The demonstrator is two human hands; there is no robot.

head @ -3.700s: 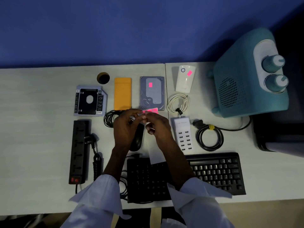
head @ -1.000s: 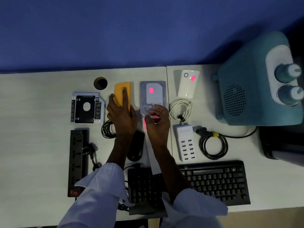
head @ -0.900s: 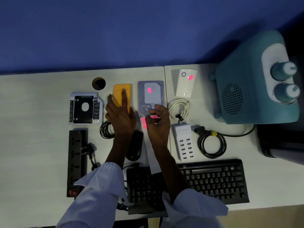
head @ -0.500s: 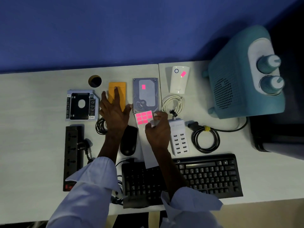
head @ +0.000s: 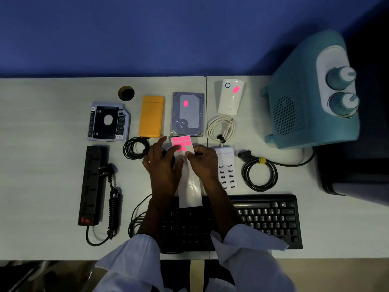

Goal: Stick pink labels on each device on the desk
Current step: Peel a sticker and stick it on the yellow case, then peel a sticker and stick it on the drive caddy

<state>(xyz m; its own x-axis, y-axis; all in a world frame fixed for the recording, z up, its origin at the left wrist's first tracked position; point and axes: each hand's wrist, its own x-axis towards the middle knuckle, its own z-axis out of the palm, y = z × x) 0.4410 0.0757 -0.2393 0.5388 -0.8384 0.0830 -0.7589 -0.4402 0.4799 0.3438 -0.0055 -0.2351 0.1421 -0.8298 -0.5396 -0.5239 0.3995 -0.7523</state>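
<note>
Pale desk (head: 52, 186), blue wall (head: 147, 34) at 12 o'clock. Right hand (head: 203, 165) pinching label sheet (head: 190, 186); left hand (head: 163, 169), fingers (head: 175, 151) spread, touching pink labels (head: 182, 141).

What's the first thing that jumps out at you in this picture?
The glowing pink squares on the sticker sheet stand out first, at the middle of the desk, where the right hand pinches the sheet and the left hand touches it. Next comes the big teal appliance with two knobs at the desk's right end. At the back, a pink label glows on the hard drive, and another on the white device beside it.
</note>
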